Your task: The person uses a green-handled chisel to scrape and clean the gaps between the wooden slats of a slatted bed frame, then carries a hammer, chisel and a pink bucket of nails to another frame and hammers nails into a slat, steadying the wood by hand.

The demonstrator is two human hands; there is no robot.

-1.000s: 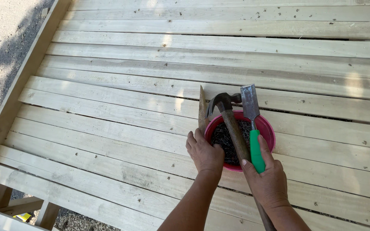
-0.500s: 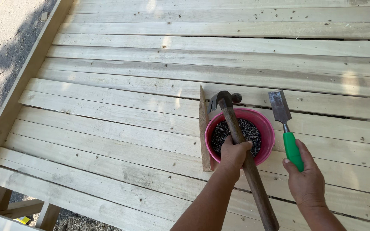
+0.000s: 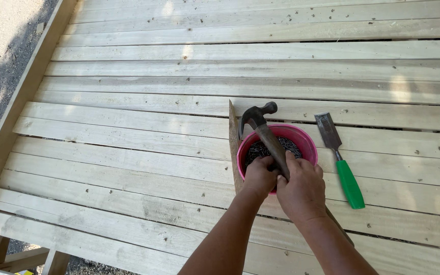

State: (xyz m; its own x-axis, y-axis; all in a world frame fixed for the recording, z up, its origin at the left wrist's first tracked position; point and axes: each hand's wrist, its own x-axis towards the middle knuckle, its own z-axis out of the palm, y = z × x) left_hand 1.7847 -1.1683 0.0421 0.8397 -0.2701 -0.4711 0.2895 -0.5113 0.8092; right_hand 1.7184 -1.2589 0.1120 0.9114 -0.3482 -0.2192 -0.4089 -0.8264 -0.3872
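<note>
Looking down on a deck of pale wooden boards (image 3: 128,168), nail heads dotted along them, a strip of gravel ground (image 3: 1,61) beyond the left edge. Near the middle right, a pink bucket (image 3: 306,142) standing on the boards, filled with dark nails (image 3: 260,148). Across its rim, a claw hammer (image 3: 266,130) — dark head up and to the left of the bucket's centre, wooden handle slanting down to the right, passing under the hands and showing again below the right wrist. Left hand (image 3: 259,175) over the near edge of the bucket, fingers curled down among the nails; whether pinching any, cannot tell, fingertips being hidden. Right hand (image 3: 301,191) just beside it and touching it, closed around the hammer handle, fingers wrapped and pressed together. Along the bucket's left side, a narrow pointed strip of wood (image 3: 233,142), lying roughly across the boards and touching or nearly touching the bucket. To the right, apart from the bucket, a chisel (image 3: 339,158) lying flat — steel blade pointing away, green handle toward the viewer. At the lower left corner, framing timbers (image 3: 21,257) under the deck edge.
</note>
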